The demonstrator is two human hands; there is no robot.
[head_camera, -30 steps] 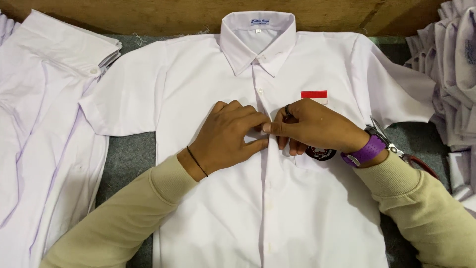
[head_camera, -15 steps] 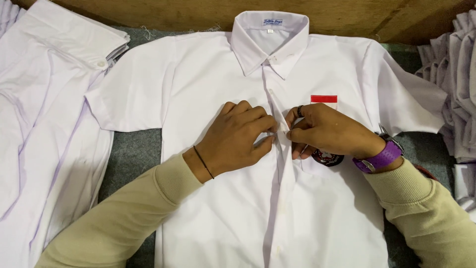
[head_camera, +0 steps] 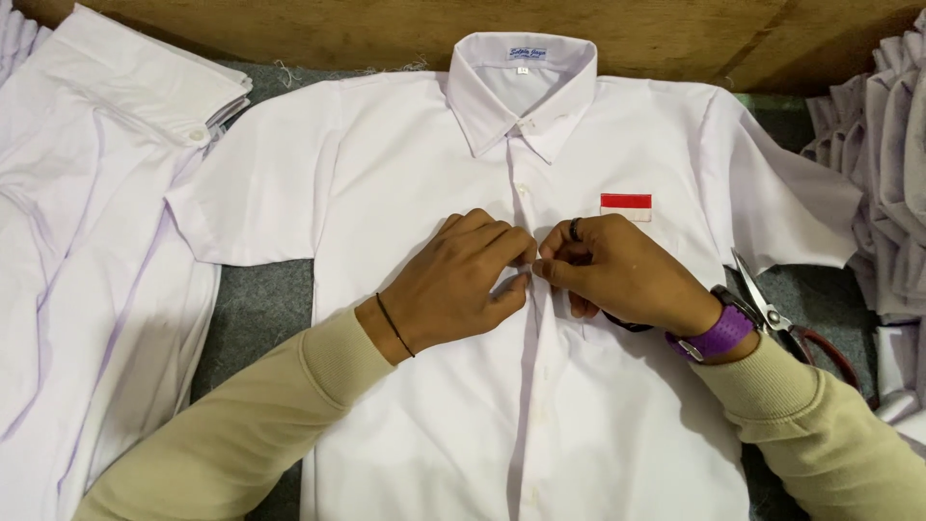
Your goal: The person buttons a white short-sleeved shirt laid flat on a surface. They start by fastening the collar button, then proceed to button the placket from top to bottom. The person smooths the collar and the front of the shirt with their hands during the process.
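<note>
White shirt (head_camera: 424, 193) lies flat, front up, on the grey table (head_camera: 256, 309); from the head camera I see my left hand (head_camera: 453, 285) and right hand (head_camera: 617, 275) both pinching its button placket mid-chest, scissors (head_camera: 772, 314) just beside my right wrist

More white shirts (head_camera: 87, 251) lie piled along the left. Folded white garments (head_camera: 892, 174) stack up on the right, scissors (head_camera: 786, 323) just beside them on grey felt (head_camera: 256, 309).
</note>
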